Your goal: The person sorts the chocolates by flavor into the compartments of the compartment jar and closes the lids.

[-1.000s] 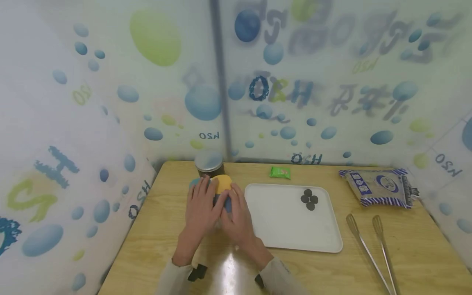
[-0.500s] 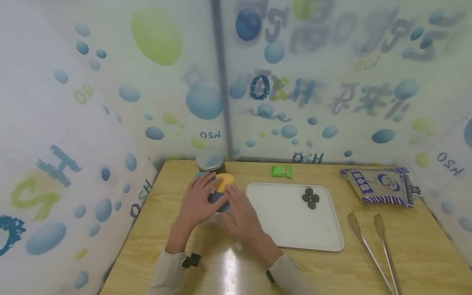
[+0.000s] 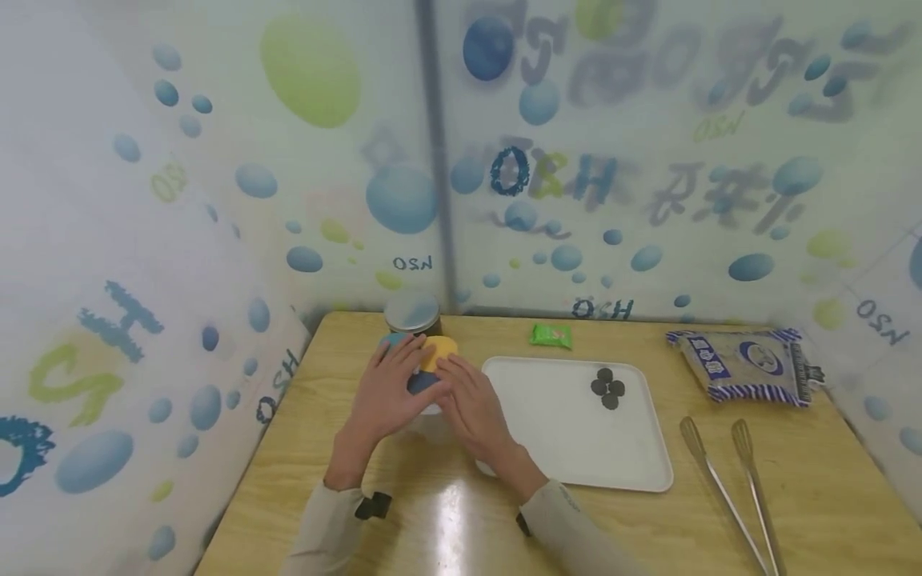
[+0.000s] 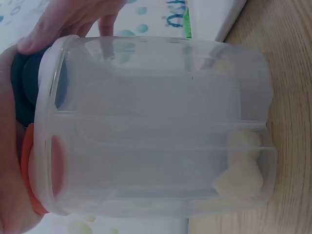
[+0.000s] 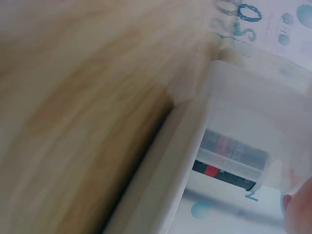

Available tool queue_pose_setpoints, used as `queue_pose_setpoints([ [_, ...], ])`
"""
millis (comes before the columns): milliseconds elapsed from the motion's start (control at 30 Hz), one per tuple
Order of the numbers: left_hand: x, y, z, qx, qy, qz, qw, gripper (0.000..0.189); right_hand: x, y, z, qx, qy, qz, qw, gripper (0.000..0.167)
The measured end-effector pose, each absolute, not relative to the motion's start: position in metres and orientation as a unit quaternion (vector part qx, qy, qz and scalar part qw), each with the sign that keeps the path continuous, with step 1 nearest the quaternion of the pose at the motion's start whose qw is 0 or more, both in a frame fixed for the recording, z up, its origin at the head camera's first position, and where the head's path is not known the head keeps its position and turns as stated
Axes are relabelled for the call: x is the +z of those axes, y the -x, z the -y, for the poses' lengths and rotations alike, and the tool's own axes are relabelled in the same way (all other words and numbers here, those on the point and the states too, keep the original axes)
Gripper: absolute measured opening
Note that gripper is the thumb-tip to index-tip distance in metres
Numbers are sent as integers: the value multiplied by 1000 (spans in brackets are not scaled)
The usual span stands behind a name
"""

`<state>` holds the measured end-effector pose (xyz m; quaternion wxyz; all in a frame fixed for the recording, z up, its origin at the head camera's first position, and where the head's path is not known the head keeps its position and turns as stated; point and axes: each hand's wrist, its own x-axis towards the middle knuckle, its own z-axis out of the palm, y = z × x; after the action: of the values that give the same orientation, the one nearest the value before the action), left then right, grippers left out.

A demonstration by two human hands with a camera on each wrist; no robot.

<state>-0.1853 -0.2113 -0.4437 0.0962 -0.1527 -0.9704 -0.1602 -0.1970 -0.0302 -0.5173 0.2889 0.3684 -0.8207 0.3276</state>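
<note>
- While both hands mask much of its top, a clear container (image 4: 156, 141) stands upright on the far left part of a wooden table (image 3: 591, 528), beside a white tray (image 3: 555, 432); its walls are mostly hidden in the head view.
- Spread wide, the left hand (image 3: 382, 392) lies over the left side of the lid (image 4: 50, 122), concealing that portion; how firmly it presses cannot be told.
- Stretched rather than curled, the fingers of the right hand (image 3: 477, 412) reach the lid's right side, close against the left thumb; their pressure is equally unclear.
- Behind, a metal-lidded jar (image 3: 412, 312) is partly blocked. Both sleeves (image 3: 327, 520) and the metal tongs (image 3: 693, 438) run off the near edge. Blur covers much of the right wrist view, where a dark item with a red patch (image 5: 222, 170) is hard to identify.
- Translucent and ridged, the container wears a teal, yellow (image 3: 437, 352) and blue (image 3: 420, 382) top, plus an orange section (image 4: 27, 168) seen from the left wrist. Pale lumps (image 4: 239, 180), softened by cloudy plastic, sit at its bottom.
- Four dark round pieces (image 3: 615, 389) occupy the tray's far right; a green packet (image 3: 551, 335) lies beyond it, a striped bag (image 3: 745, 366) at far right.
</note>
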Motion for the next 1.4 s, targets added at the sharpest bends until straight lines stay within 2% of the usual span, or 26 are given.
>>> queue_pose_setpoints([
  [167, -445, 184, 213, -194, 172, 959, 113, 72, -511, 195, 42, 366, -324, 819, 300, 56],
  [433, -444, 186, 219, -228, 184, 947, 131, 71, -495, 197, 55, 416, -278, 822, 272, 59],
  [667, -444, 189, 214, -263, 168, 940, 137, 58, -492, 199, 62, 462, -233, 838, 177, 65],
  [800, -446, 190, 215, -296, 150, 933, 136, 51, -492, 197, 64, 418, -232, 865, 153, 69],
  [1167, -434, 207, 224, -295, 100, 947, 81, 57, -485, 197, 67, 364, -233, 888, 156, 69],
  [1400, -435, 206, 225, -314, 84, 943, 75, 58, -491, 191, 68, 375, -232, 883, 162, 66],
])
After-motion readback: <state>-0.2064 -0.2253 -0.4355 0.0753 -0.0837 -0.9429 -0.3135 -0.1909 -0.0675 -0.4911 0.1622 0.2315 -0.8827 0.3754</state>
